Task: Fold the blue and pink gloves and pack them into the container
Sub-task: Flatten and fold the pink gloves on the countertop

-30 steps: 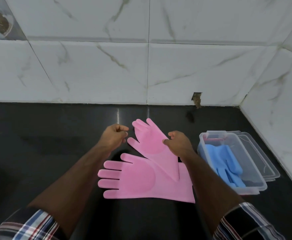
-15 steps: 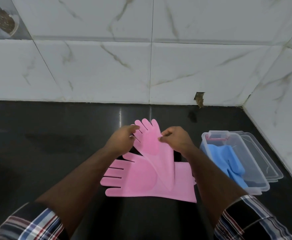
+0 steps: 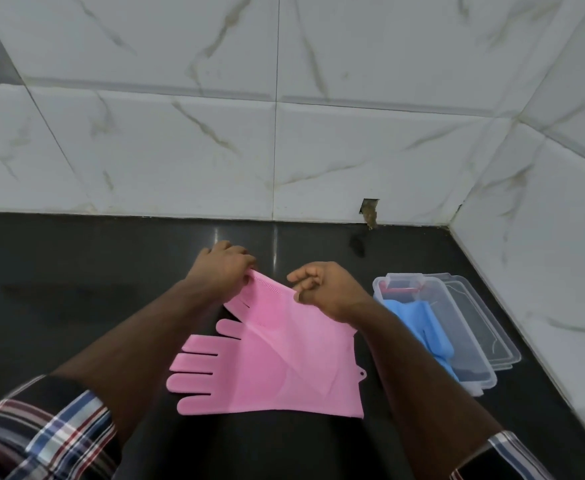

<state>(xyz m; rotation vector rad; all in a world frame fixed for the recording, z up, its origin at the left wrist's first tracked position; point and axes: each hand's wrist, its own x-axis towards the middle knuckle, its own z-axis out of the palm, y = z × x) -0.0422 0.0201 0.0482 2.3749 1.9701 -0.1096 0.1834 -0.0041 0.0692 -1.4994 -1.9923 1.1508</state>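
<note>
Two pink gloves lie overlapped on the black counter. The lower pink glove (image 3: 249, 379) is flat, its fingers pointing left. The upper pink glove (image 3: 284, 306) lies across it, its finger end bent over into a fold. My left hand (image 3: 223, 268) pinches the left end of that fold. My right hand (image 3: 325, 289) pinches its right end. Folded blue gloves (image 3: 422, 327) sit inside the clear plastic container (image 3: 481, 382) to the right of my right forearm.
The clear lid (image 3: 492, 334) lies under and beside the container on its right. White marble wall tiles rise behind the counter and along its right side, forming a corner. A small hole (image 3: 370, 211) shows low in the back wall.
Both hands took hold of the upper pink glove at its finger end and bent the fingers over, so the fingers no longer stick out toward the wall.
</note>
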